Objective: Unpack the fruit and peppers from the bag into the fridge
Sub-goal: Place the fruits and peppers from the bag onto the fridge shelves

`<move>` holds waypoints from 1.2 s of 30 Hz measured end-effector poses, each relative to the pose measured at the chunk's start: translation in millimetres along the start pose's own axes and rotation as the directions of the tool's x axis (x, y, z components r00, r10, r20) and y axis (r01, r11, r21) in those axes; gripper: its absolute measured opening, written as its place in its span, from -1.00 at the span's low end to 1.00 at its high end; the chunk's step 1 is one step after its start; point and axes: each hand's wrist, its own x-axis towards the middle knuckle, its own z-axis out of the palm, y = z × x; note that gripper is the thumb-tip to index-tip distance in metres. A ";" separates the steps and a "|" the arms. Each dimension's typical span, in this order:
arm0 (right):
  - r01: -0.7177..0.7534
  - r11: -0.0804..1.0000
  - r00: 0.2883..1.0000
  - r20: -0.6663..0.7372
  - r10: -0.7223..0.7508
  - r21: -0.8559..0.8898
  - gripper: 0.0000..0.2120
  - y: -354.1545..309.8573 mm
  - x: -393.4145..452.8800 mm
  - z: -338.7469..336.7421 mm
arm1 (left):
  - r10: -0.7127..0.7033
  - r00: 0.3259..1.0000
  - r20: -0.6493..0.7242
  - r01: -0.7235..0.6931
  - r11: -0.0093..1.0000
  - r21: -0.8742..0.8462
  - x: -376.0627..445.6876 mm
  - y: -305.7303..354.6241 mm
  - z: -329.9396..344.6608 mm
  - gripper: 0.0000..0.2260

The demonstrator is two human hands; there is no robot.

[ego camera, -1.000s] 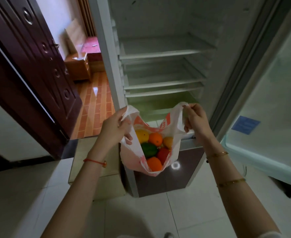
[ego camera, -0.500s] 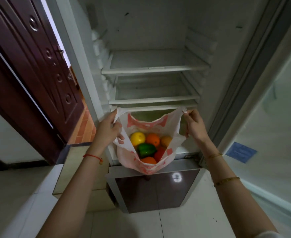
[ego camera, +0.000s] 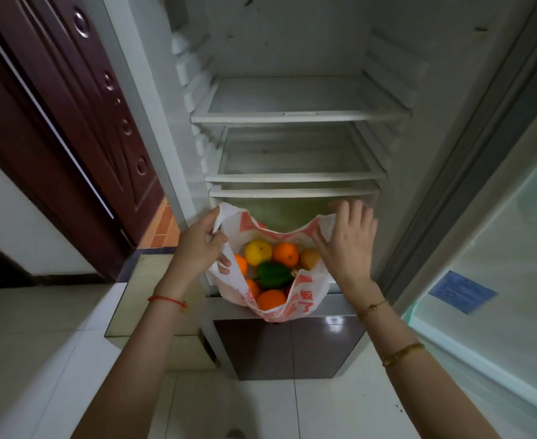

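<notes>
A white plastic bag (ego camera: 305,294) with red print hangs open in front of the fridge's lowest compartment. Inside lie a yellow fruit (ego camera: 258,252), several oranges (ego camera: 285,255) and a green pepper (ego camera: 273,274). My left hand (ego camera: 197,248) grips the bag's left handle. My right hand (ego camera: 346,242) is at the bag's right rim with fingers spread, no longer clasping the handle. The fridge (ego camera: 292,115) stands open with bare white shelves.
The fridge door (ego camera: 498,264) stands open at the right, with a blue label on it. A dark brown room door (ego camera: 80,122) is at the left. A closed dark lower compartment (ego camera: 286,346) sits below the bag. A low beige block (ego camera: 146,299) stands left of the fridge.
I have come closer to the fridge and the bag now sits at the lowest compartment. My right hand has let go of its handle and spread its fingers.
</notes>
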 end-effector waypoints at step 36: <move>0.172 0.970 0.516 0.823 -0.236 0.170 -0.35 -0.1 -6.7 146.0 | 0.013 0.983 0.184 -0.034 0.993 0.111 35.7 -36.1 13.7 -0.44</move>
